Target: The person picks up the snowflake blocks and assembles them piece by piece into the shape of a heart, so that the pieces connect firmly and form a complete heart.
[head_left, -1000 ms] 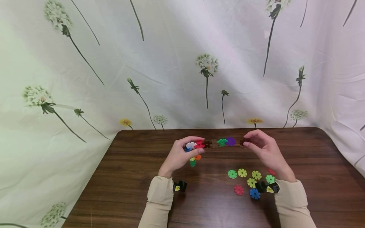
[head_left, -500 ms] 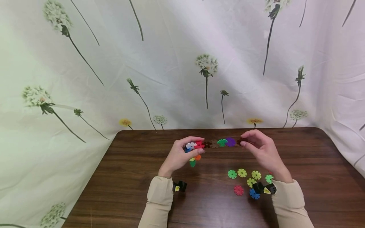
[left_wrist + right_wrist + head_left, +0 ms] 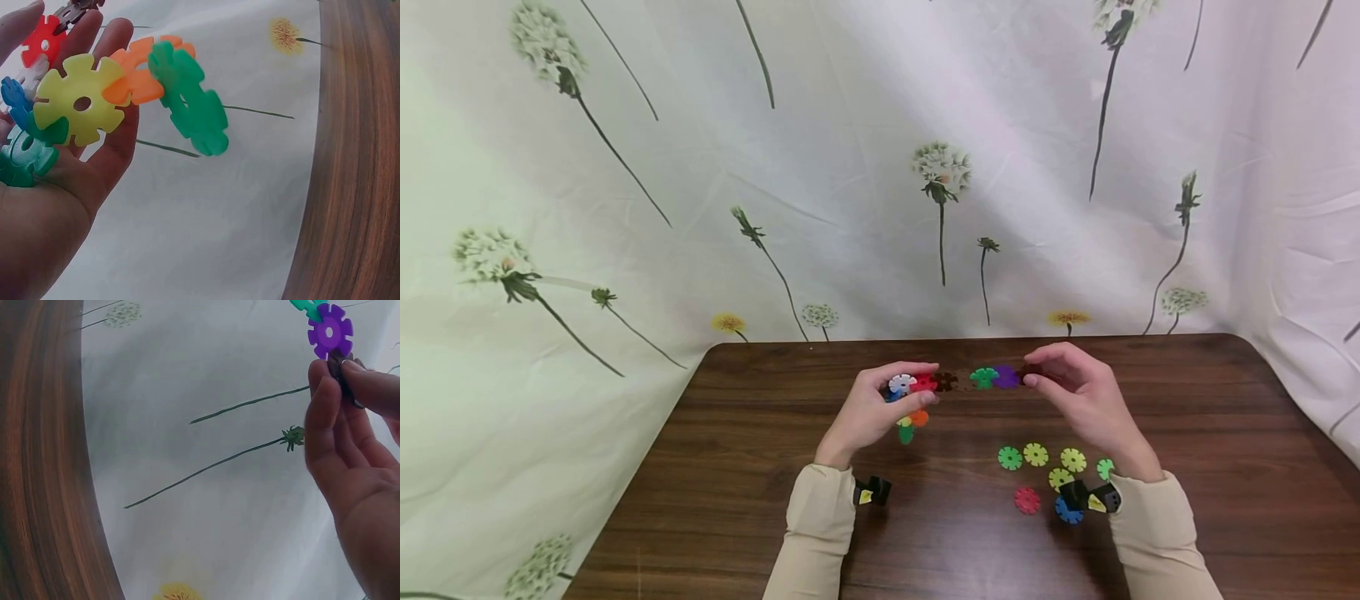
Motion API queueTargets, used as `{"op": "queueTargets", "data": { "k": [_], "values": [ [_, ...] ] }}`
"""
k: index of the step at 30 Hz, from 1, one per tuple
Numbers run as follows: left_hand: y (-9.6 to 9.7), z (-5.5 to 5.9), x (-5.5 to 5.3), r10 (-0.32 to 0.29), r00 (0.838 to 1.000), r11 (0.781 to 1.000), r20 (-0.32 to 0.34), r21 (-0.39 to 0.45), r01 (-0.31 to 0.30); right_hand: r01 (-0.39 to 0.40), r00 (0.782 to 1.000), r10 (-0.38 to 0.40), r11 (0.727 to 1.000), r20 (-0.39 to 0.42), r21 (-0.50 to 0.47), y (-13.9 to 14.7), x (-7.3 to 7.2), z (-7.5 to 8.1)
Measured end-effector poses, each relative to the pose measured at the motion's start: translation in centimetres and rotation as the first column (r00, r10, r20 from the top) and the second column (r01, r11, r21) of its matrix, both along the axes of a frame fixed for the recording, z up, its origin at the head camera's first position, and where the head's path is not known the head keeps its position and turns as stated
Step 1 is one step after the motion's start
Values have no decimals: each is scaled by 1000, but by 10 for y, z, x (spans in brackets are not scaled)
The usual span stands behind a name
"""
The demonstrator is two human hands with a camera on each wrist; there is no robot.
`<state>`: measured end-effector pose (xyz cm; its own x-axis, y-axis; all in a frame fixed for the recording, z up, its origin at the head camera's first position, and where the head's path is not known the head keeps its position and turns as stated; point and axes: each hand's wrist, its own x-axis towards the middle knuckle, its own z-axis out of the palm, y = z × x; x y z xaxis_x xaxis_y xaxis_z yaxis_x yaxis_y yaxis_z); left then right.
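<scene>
A chain of notched plastic discs is held up over the table. My left hand (image 3: 867,410) grips it around the red disc (image 3: 925,382) between thumb and fingers. From there, brown discs, a green disc (image 3: 983,378) and a purple disc (image 3: 1006,377) extend to the right. In the left wrist view, the chain's other part, with a yellow disc (image 3: 81,103), an orange disc (image 3: 134,75) and a green end disc (image 3: 194,103), hangs in front of the palm. Thumb and fingers of my right hand (image 3: 1093,404) pinch a dark brown disc (image 3: 340,378) against the purple disc's edge.
On the brown wooden table (image 3: 737,500), loose discs lie below the right hand: green (image 3: 1010,458), several yellow (image 3: 1036,454), red (image 3: 1027,501) and blue (image 3: 1069,511), the last partly behind the wrist camera (image 3: 1090,497). A dandelion-print cloth (image 3: 850,167) hangs behind the table.
My right hand has moved left with the dark brown disc, closing the gap to the purple disc. The left hand keeps its hold nearly still.
</scene>
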<state>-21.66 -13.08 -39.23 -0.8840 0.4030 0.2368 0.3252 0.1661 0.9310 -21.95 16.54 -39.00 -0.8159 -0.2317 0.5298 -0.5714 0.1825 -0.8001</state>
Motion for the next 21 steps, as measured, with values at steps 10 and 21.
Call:
{"op": "queueTargets", "data": {
  "k": [10, 21],
  "values": [
    [0, 0, 1, -33, 999, 999, 37, 28, 32, 63, 998, -62, 998, 20, -23, 0, 3, 2],
    [0, -1, 1, -34, 999, 999, 33, 2, 34, 33, 999, -34, 999, -32, -34, 0, 3, 2]
  ]
}}
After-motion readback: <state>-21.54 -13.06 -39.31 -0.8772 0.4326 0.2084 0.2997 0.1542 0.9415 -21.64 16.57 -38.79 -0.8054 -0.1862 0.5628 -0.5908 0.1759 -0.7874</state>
